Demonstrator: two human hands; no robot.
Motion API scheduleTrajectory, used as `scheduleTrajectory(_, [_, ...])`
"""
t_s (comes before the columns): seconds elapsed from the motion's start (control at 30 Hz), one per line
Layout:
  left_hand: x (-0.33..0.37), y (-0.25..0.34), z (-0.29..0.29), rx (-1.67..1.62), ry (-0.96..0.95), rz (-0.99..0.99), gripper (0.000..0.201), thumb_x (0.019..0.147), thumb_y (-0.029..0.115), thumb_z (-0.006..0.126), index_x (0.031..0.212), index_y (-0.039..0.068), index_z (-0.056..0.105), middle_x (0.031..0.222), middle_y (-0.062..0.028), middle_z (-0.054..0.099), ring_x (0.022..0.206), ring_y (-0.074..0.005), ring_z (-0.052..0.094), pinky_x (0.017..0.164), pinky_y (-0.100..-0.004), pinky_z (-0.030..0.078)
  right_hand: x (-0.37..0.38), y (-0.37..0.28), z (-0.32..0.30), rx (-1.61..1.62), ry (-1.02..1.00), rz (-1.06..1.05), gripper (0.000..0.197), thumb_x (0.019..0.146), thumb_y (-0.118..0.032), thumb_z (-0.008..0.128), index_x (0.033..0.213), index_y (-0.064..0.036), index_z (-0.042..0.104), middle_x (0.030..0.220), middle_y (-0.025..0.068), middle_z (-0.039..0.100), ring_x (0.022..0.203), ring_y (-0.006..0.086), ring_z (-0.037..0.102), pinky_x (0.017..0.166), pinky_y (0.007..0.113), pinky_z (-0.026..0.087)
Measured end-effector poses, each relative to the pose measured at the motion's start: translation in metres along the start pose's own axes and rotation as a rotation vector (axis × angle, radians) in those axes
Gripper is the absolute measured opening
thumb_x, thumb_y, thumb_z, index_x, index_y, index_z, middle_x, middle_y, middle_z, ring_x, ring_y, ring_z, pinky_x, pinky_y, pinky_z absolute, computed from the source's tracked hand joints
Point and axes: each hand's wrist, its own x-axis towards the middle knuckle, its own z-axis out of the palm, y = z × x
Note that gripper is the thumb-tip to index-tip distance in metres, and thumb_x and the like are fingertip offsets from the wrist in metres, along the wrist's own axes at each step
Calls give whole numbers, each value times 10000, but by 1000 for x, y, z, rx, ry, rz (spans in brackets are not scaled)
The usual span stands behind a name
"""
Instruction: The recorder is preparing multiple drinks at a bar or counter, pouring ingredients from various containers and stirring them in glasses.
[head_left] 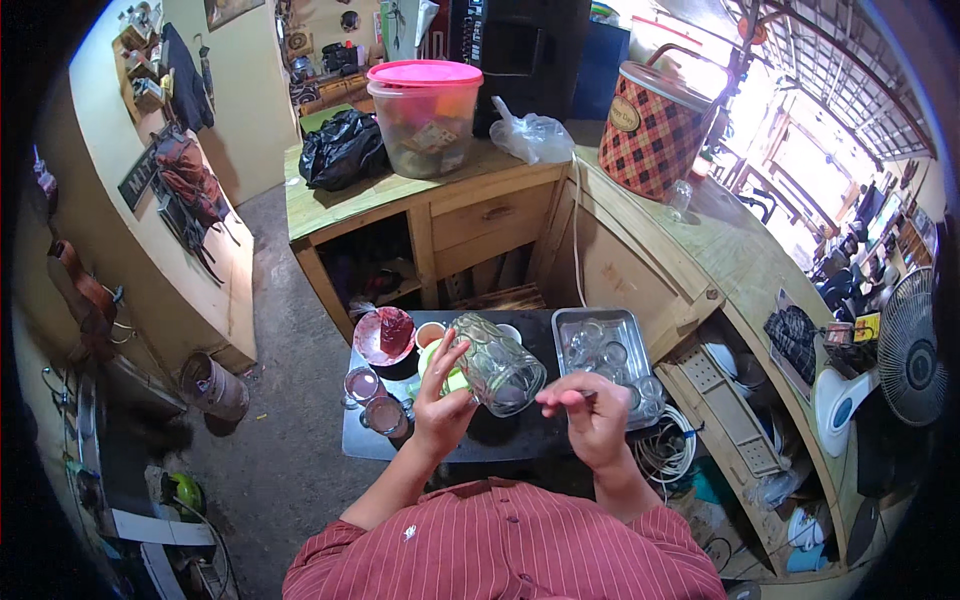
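Note:
A large clear glass jar (pixel 492 352) with a patterned wall lies tilted in front of me, above the low dark table. My left hand (pixel 440 405) supports its left side, the thumb and fingers spread along the glass. Beside the jar's lower right end is my right hand (pixel 598 412), its fingers bent and pinched together close to the rim; whether something small is between them is hidden. Partly behind the jar sits a light green container (pixel 455 378). To the right stands a rectangular metal tray (pixel 640 338) holding several clear glasses (pixel 612 354).
At the low table's left are a pink-and-white bowl (pixel 372 352) with a dark red thing in it and two glass mugs (pixel 384 415). Wooden counters curve around, bearing a pink-lidded tub (pixel 425 130), black bag (pixel 342 150) and plaid canister (pixel 650 135). Coiled white cable (pixel 668 450) lies lower right.

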Motion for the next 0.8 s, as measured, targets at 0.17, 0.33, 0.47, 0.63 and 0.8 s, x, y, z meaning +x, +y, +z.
scheduleTrajectory(0.17, [0,4,-5,7,22,-36,208,589,-83,709,615,-1,520,1296,-208,502,1279,-461,387,1018,-543,349,0,-10,1,40,-6,35,385,934,-301,555,759,38,608,724,110,648,588,133,597,548,238,474])
scheduleTrajectory(0.33, [-3,2,-9,17,41,-107,193,595,-82,710,626,3,539,1292,-206,506,1280,-459,386,1022,-543,350,-3,-2,-3,117,28,34,427,946,-333,524,759,41,613,725,99,647,590,133,597,546,237,471])
scheduleTrajectory(0.47, [-5,5,-13,41,25,-115,177,593,-78,708,641,4,558,1291,-202,508,1285,-454,381,1028,-533,349,1,7,1,127,-7,51,439,943,-355,519,752,32,597,730,91,646,612,121,600,549,234,471])
scheduleTrajectory(0.63, [1,14,-16,66,-25,-135,172,581,-79,696,616,-3,546,1310,-176,500,1303,-428,369,1031,-528,349,11,-3,4,-236,-190,-112,342,910,-303,585,787,16,600,750,124,637,654,227,634,606,307,494])
scheduleTrajectory(0.8, [1,16,-15,87,-50,-170,196,557,-98,672,572,-19,493,1296,-194,510,1295,-420,388,1032,-488,363,11,-13,-6,-254,-269,-43,222,874,-213,633,799,-7,596,773,121,636,724,268,638,647,318,488])
